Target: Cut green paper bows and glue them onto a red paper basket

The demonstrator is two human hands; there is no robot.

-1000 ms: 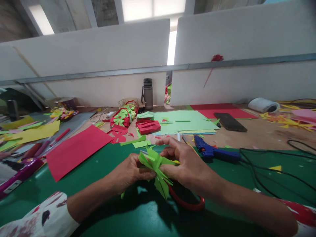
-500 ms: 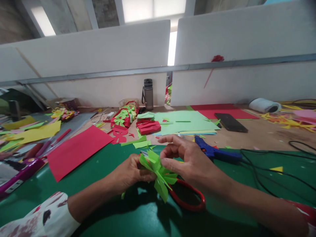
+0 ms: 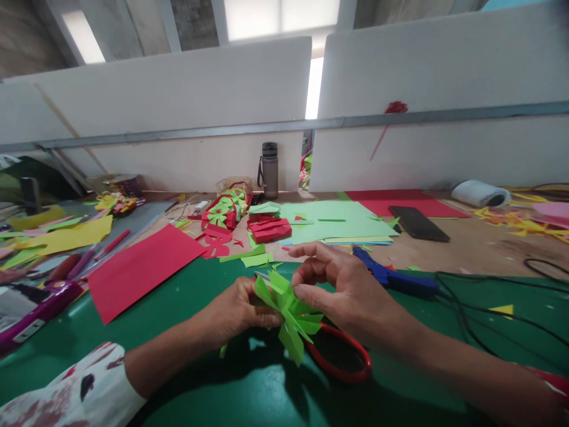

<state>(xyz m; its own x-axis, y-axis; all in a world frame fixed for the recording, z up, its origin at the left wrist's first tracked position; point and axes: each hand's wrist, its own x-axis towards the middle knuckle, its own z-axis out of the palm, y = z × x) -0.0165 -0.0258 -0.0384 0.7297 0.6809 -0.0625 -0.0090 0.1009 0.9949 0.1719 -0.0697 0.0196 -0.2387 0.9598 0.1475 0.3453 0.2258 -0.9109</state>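
Observation:
My left hand [image 3: 229, 314] pinches a bright green paper flower [image 3: 292, 337] between thumb and fingers, above the green mat. From the right, my right hand [image 3: 344, 287] closes its thumb and index finger at an upper petal, with the other fingers curled; the exact contact is partly hidden. The flower's cut petals spread outward and point several ways. Behind and under it lie scissors with a red handle [image 3: 367, 370], their blades mostly covered by the flower and my left hand.
A blue glue gun [image 3: 398, 279] with a black cable lies to the right. A red sheet [image 3: 146, 270] is at left, near a purple tool [image 3: 44, 311]. Pale green sheets [image 3: 342, 222], a phone [image 3: 418, 223] and a bottle [image 3: 269, 172] stand farther back.
The view has shifted slightly, so everything sits a little farther right. Both hands stay at the paper flower in nearly the same pose.

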